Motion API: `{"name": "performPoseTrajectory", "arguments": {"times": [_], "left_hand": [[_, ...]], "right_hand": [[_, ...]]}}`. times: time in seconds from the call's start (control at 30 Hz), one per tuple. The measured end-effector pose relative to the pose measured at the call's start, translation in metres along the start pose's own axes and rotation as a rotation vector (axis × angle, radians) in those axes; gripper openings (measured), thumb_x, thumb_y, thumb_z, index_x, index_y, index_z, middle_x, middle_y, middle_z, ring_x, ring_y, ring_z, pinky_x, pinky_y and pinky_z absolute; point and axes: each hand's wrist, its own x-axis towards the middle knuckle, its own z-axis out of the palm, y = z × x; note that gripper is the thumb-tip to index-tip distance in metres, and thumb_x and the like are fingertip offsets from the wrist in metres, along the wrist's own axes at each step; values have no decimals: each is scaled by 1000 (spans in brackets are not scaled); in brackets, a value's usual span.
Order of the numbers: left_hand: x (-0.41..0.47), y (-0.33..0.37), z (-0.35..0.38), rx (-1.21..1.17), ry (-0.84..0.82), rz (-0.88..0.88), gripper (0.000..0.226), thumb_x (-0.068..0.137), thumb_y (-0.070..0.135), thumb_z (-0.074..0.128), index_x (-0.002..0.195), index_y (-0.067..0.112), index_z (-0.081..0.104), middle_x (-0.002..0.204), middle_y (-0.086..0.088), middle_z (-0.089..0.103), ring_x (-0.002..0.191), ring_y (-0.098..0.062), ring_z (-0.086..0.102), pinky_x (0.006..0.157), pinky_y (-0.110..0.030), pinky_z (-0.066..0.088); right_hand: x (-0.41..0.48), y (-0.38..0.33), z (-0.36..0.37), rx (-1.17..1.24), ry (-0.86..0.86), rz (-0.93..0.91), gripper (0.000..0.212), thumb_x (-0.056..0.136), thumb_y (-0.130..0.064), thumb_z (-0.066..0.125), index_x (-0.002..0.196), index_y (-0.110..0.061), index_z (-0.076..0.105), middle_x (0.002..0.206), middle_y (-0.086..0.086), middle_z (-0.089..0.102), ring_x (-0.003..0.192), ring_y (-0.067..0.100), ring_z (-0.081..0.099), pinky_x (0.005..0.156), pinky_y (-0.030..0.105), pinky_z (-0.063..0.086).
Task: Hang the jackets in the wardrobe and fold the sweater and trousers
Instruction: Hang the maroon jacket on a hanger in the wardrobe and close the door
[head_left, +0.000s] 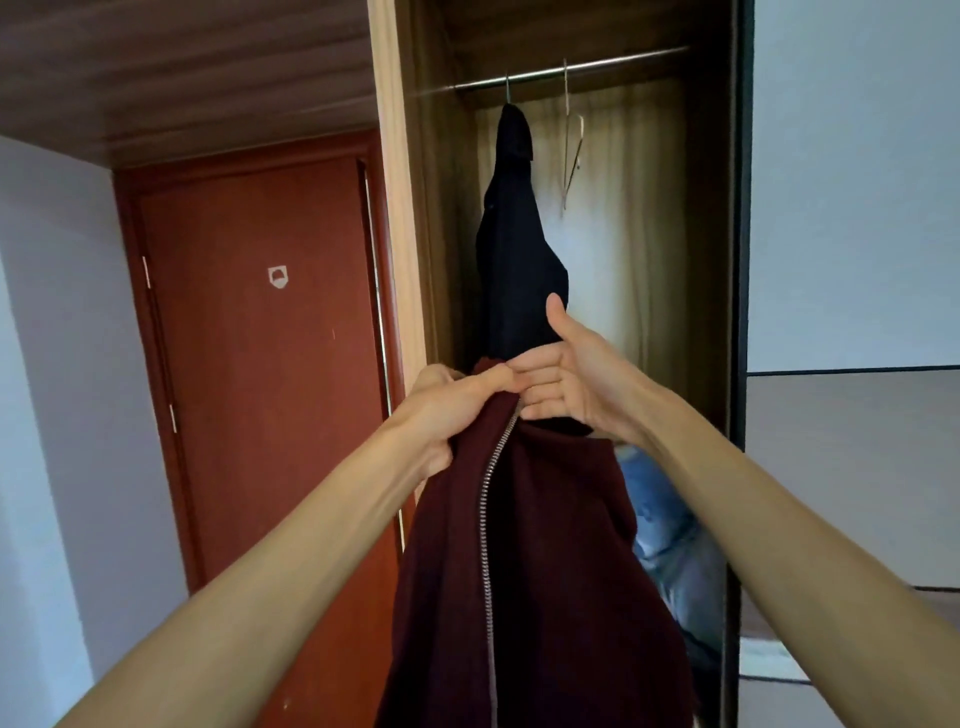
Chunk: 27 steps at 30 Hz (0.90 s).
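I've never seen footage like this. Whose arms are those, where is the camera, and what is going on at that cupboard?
There is no machine here: the camera sits on a person's head, so you see their own bare arms reaching forward. The left hand grips the top of a maroon zip jacket. The right hand is open, its fingers by the collar. Ahead is an open wardrobe with a metal rail. A dark jacket already hangs there, beside an empty hanger. A red-brown door stands on the left.

Light: dim, soft daylight, bluish on the walls.
Shadow: wardrobe (571, 208) interior dark; black jacket (514, 249) shows no detail.
Sharpness: mildly soft throughout.
Distortion: wide-angle stretch at the edges; forearms elongated.
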Motion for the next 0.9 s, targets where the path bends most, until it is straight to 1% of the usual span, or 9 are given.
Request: {"name": "performPoseTrajectory", "arguments": {"times": [0.07,0.17,0.27,0.33,0.4,0.5,0.67,0.8,0.9], "left_hand": [[26,2,13,3,10,39,43,73,17,84,106,-6,68,82,-18,72,63,-21,68,60,-32,57],[61,7,35,-19,36,96,64,64,16,87,120,-3,61,90,-20,72,68,-24,69,60,-33,58],[100,18,52,-78,63,140,50,70,8,82,116,-2,64,84,-18,68,67,-26,65,65,-36,56],[125,29,60,-122,89,170,47,71,5,80,115,0,65,83,-18,67,61,-24,63,60,-33,56],[152,40,67,-156,116,193,49,71,4,80,117,2,64,85,-16,68,56,-20,63,54,-29,56],[186,53,72,-194,148,209,52,72,3,79,121,7,62,85,-14,68,49,-15,64,46,-25,53],[230,62,69,-202,160,234,56,73,9,80,126,10,59,94,-11,68,65,-17,65,46,-23,52],[249,56,61,-209,108,222,55,73,10,81,123,15,61,95,-12,69,68,-19,68,50,-26,54],[259,51,56,-201,38,200,49,72,11,82,118,15,65,90,-11,71,66,-21,69,56,-30,59]], "right_hand": [[19,-10,-20,-262,78,-82,87,96,-71,23,95,-2,75,85,15,77,81,23,76,68,30,62],[52,-26,-60,-455,216,-217,85,98,-68,23,85,-4,78,75,10,77,76,18,76,74,30,61],[86,-33,-106,-546,355,-251,76,97,-67,31,86,-8,77,74,5,77,77,17,74,86,37,59],[108,-36,-131,-757,484,-283,77,96,-69,33,96,-4,75,88,9,77,89,22,71,93,40,54],[128,-44,-152,-982,567,-280,84,96,-69,31,118,4,66,115,19,70,109,31,63,94,40,47],[161,-59,-176,-1081,590,-225,91,90,-77,29,140,-4,49,139,17,56,125,33,52,93,40,42],[213,-94,-196,-816,577,-165,108,78,-92,22,148,-12,40,145,12,49,125,30,51,91,41,43],[252,-120,-206,-445,468,-132,110,74,-95,16,151,-19,33,124,16,60,101,28,65,87,41,56],[282,-142,-203,-102,396,-207,101,81,-88,30,155,-21,22,145,25,43,105,39,63,86,50,59]]}}
